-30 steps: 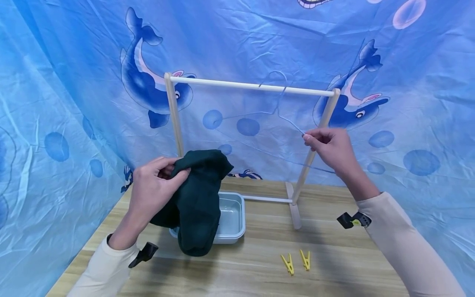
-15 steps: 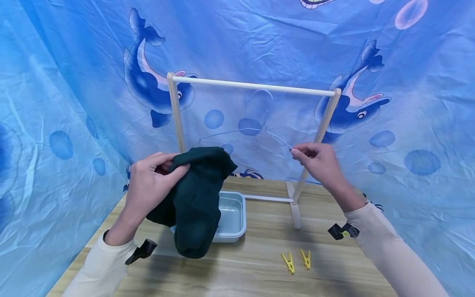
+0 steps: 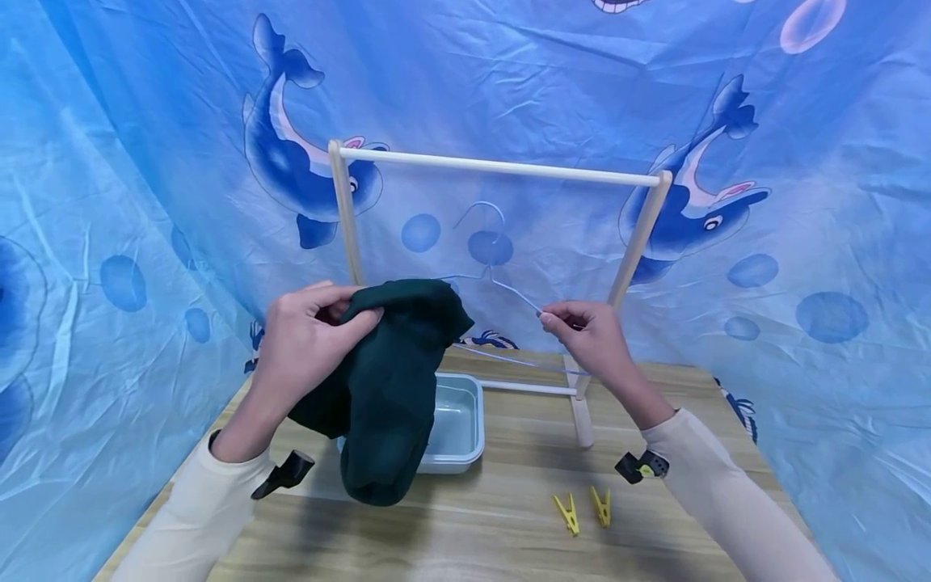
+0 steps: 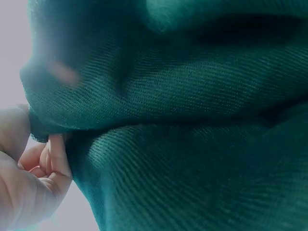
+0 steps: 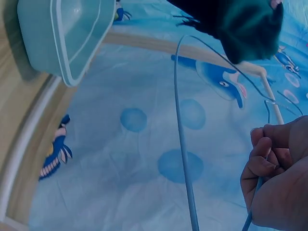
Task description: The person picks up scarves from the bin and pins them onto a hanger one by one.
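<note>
In the head view my left hand (image 3: 305, 343) pinches a dark green cloth (image 3: 393, 388) between thumb and fingers. It hangs folded in front of the pale blue basin (image 3: 465, 465). Up close, the left wrist view shows its twill weave (image 4: 168, 89) nearly filling the frame. My right hand (image 3: 591, 335) grips the right shoulder of a thin light-blue wire hanger (image 3: 515, 291). The hook stands below the rack's top bar, apart from it. Behind the cloth, the hanger's left end is hidden in the head view. Its long bottom wire (image 5: 183, 130) shows in the right wrist view.
A wooden rack with a white top bar (image 3: 502, 167) stands at the back of the wooden table (image 3: 494, 525). Two yellow clothespins (image 3: 567, 515) lie at the front right. A blue dolphin-print curtain (image 3: 436, 73) surrounds the table's back and sides.
My right hand has brought the hanger down and left, off the rack's top bar and toward the cloth. My left hand still holds the cloth in nearly the same place.
</note>
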{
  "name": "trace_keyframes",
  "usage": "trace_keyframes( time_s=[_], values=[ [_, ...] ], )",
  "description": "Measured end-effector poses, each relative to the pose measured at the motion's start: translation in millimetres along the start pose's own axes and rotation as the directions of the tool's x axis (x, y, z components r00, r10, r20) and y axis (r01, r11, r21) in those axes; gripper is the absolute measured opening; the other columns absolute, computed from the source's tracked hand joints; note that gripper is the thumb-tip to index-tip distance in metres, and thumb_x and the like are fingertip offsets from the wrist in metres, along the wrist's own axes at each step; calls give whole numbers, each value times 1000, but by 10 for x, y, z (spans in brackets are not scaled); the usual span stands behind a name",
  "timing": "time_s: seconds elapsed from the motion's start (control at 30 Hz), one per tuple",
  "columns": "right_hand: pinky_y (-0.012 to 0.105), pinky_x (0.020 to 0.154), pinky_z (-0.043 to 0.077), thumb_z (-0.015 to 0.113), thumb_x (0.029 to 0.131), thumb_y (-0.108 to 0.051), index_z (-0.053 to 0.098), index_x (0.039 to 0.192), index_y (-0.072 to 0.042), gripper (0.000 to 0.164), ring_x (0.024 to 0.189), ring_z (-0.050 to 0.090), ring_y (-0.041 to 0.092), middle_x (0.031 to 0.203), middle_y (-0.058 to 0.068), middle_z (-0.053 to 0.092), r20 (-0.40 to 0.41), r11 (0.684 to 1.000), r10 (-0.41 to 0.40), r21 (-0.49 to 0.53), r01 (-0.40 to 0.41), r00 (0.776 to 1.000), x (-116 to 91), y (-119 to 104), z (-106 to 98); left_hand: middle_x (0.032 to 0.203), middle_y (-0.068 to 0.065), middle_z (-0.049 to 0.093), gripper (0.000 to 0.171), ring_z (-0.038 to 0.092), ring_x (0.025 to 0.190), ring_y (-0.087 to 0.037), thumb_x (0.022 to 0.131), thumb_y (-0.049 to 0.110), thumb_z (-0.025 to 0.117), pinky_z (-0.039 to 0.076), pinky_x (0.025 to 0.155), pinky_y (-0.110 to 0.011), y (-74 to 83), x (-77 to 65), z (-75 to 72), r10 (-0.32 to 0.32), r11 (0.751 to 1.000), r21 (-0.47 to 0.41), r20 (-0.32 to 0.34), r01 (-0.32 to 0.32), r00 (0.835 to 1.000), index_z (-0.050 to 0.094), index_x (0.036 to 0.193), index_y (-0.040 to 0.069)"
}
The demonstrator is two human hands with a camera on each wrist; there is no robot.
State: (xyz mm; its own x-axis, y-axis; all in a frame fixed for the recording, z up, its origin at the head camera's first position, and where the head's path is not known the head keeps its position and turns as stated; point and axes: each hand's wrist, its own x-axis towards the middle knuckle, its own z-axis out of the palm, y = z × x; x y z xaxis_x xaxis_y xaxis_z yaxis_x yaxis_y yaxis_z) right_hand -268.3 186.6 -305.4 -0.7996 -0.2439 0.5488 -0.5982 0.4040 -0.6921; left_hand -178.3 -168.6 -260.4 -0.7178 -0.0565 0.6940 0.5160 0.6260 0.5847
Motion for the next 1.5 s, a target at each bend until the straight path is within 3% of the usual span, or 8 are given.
trace_keyframes(
  time_s=[0.2,0.43,0.87,1.17,1.5],
  values=[
    [20,57,46,71,97,-9,78,101,4,15,67,61,7,87,19,75,11,999,-7,41,6,1000,-22,36,141,74,-6,66,11,55,69,-19,89,14,79,44,63,-23,65,78,63,-21,1000,-1,49,21,999,81,94,5],
    [22,50,37,70,97,-6,79,100,2,12,58,50,8,85,17,75,20,996,-59,61,57,998,-43,53,239,79,-6,69,12,57,72,-19,90,15,78,45,65,-26,118,164,99,-12,1000,6,97,11,995,81,97,7],
    [21,54,40,70,96,-5,79,98,2,12,64,53,10,86,13,74,25,992,-89,95,86,996,-78,90,375,80,-9,69,15,58,72,-22,89,17,79,46,66,-28,234,230,137,-22,1000,19,162,19,987,81,97,5],
    [21,56,40,68,96,-1,79,100,3,12,64,51,11,82,13,71,59,982,-126,149,116,990,-107,42,425,77,-9,67,14,58,71,-23,90,17,78,48,67,-34,193,188,228,-54,999,6,207,54,977,80,98,5],
    [22,55,39,66,95,6,78,101,7,13,60,47,11,83,16,70,62,965,-193,191,178,979,-121,10,426,76,-5,72,14,63,67,-18,90,19,78,51,65,-25,38,94,395,-77,994,-56,197,90,977,81,95,6]
  ],
)
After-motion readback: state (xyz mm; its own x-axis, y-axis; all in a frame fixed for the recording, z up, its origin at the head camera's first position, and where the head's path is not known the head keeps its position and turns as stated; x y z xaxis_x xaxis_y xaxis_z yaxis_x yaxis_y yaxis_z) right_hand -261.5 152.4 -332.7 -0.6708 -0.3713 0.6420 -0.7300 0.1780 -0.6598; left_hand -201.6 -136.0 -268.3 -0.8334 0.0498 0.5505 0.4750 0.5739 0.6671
